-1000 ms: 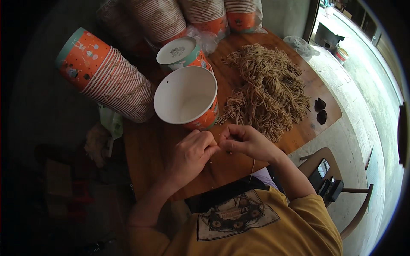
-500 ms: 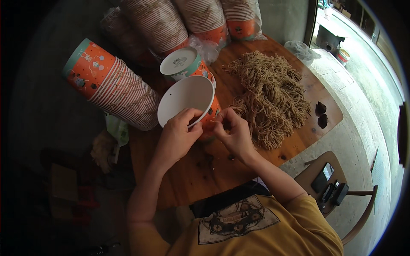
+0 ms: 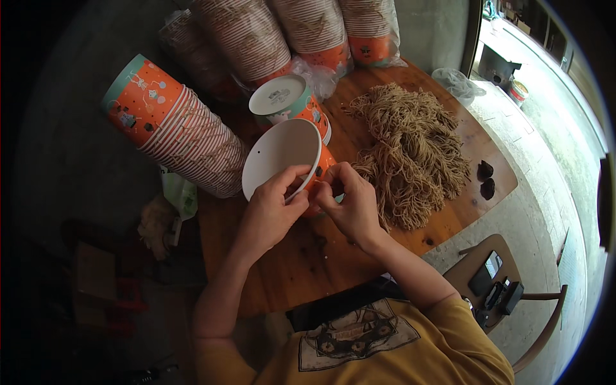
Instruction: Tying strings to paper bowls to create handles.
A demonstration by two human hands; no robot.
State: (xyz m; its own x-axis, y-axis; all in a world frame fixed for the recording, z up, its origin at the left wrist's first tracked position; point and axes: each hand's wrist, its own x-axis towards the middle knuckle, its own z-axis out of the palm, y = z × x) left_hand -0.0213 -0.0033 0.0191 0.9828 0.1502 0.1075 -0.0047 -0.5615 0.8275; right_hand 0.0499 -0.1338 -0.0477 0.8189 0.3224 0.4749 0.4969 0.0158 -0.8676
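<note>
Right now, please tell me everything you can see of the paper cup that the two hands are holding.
The paper cup is orange outside and plain white inside, and looks like thin card with a rolled rim. It is tipped on its side, its open mouth facing up toward the camera, above the wooden table. A small dark dot, perhaps a hole, shows on the inner wall. The left hand grips the lower rim with fingers inside; the right hand pinches the orange wall beside it.

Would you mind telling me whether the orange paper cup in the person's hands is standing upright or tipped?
Tipped: the orange paper cup lies on its side, white inside facing the camera, gripped at the rim by the left hand and right hand.
</note>
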